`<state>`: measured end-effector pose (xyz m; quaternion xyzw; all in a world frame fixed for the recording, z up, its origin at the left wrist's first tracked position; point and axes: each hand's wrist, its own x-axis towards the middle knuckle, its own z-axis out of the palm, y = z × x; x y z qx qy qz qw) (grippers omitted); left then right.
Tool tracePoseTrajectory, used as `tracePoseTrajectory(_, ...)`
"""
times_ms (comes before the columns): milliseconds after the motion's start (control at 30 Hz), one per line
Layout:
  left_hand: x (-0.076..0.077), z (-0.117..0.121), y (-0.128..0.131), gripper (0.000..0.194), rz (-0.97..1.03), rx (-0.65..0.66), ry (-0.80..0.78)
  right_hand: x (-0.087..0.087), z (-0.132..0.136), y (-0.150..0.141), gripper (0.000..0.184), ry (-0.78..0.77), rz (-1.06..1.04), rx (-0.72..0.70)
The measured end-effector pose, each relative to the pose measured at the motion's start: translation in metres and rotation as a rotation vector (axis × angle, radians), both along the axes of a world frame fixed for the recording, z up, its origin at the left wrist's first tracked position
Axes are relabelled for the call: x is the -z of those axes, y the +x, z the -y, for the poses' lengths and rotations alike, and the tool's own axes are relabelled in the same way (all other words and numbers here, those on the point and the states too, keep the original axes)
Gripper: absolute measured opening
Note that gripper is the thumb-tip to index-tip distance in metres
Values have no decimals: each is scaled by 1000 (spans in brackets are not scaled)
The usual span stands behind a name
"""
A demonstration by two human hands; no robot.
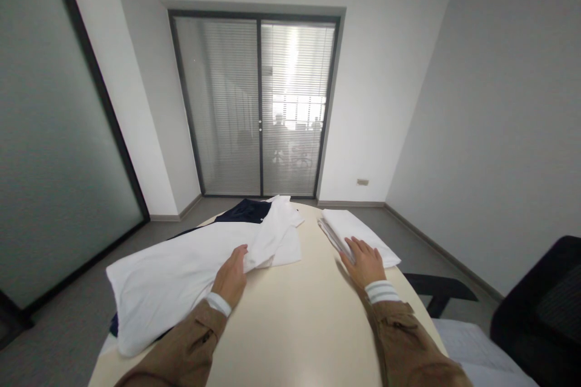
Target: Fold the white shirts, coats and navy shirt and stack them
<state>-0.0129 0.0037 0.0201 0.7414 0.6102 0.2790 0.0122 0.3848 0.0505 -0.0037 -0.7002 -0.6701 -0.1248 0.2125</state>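
Observation:
A white shirt (pixel 181 257) lies spread across the left side of the pale table (pixel 290 338), its sleeve end toward the far edge. Part of a dark navy garment (pixel 245 210) shows from under it. My left hand (pixel 231 275) is at the shirt's near edge, fingers drawn together on the fabric; the fingertips are partly hidden. On the right lies a white folded garment (pixel 356 227), stacked in layers. My right hand (pixel 364 263) rests on its near side with the fingers spread, the thumb along its left edge.
A black office chair (pixel 544 308) stands at the right, its armrest (pixel 438 287) close to the table edge. White fabric or paper (pixel 481 347) lies on its seat. Beyond the table are a glass door with blinds (pixel 261 109) and white walls.

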Motion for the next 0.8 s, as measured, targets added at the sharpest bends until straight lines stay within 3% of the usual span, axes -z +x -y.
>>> tracePoseTrajectory(267, 5, 18, 21, 58, 104, 164, 59, -1, 2, -1, 51, 36, -2, -15)
tracePoseTrajectory(367, 4, 25, 32, 56, 53, 257, -8, -7, 5, -7, 50, 127, 26, -42)
tracePoseTrajectory(533, -6, 36, 42, 57, -105, 424, -89, -19, 16, -33, 51, 171, 86, -319)
tracePoseTrajectory(600, -8, 38, 42, 78, -186, 470, -31, -20, 21, -48, 52, 120, 91, -449)
tracePoseTrajectory(700, -4, 34, 41, 103, -247, 309, 45, -17, 28, -67, 57, 2, 69, -604)
tracePoseTrajectory(800, 5, 24, 37, 93, -230, -35, 78, -12, 33, -79, 59, -105, 19, -709)
